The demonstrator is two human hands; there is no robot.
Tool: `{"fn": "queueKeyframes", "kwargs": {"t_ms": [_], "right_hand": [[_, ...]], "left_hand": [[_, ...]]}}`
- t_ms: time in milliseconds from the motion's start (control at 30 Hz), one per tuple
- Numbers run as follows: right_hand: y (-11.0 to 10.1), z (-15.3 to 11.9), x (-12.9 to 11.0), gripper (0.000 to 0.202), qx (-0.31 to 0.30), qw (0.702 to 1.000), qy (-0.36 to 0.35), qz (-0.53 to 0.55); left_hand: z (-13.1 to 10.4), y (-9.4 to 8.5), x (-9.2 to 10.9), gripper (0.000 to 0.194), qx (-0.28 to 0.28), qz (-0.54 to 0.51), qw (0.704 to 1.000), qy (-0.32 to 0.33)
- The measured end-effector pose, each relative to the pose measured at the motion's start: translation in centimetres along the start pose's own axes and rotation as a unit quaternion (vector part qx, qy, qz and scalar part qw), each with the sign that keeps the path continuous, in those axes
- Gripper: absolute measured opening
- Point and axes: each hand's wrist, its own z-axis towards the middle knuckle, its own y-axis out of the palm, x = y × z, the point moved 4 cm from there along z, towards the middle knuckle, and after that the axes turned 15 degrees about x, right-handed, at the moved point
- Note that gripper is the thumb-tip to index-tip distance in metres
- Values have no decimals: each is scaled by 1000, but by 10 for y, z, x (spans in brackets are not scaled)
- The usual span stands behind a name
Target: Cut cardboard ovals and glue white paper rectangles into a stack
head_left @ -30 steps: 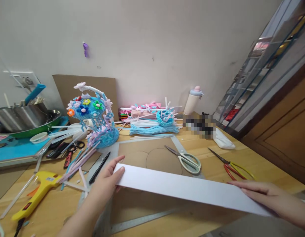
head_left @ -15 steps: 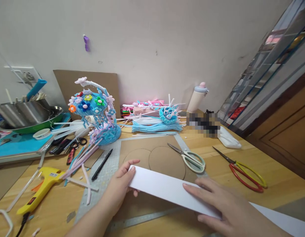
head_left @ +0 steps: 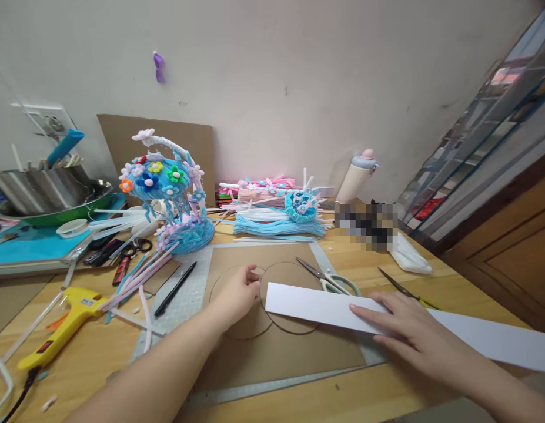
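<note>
A long white paper strip (head_left: 316,307) slants across the right side of a brown cardboard sheet (head_left: 294,367) and runs off the right edge of the view. My right hand (head_left: 407,329) grips it partway along, with the fingers over its face. My left hand (head_left: 238,296) is above the cardboard, just left of the strip's end and apart from it, fingers loosely curled and holding nothing. Two pencilled circles (head_left: 276,320) are drawn on the cardboard. Scissors with pale green handles (head_left: 343,284) lie at its right edge, partly behind the strip.
Under the cardboard is a grey cutting mat (head_left: 184,294) with a black pen (head_left: 175,289). A yellow glue gun (head_left: 60,326) lies at left, near a pipe-cleaner flower ornament (head_left: 166,194). Blue pipe cleaners (head_left: 278,225) and a bottle (head_left: 357,176) stand behind. Other scissors (head_left: 400,283) are at right.
My left hand has let go of the strip's left end and sits over the circles. The strip, in my right hand, has shifted right and up, covering the red and yellow scissor handles.
</note>
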Motion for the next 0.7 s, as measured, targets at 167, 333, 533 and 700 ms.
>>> {"fn": "queueKeyframes", "kwargs": {"t_ms": [167,333,533,700], "right_hand": [[13,3,0,45,-13,999,18,25],[18,-5,1,45,24,999,-2,35],[16,-7,-13,50,64,996,-55,21],[19,-3,-37,51,104,990,-92,5]], "left_hand": [[14,7,11,34,-52,-4,996,-78],[7,13,8,30,-105,-9,991,-78],[-18,4,3,27,-97,-97,984,-111],[-37,-26,3,14,-100,-181,969,-131]]}}
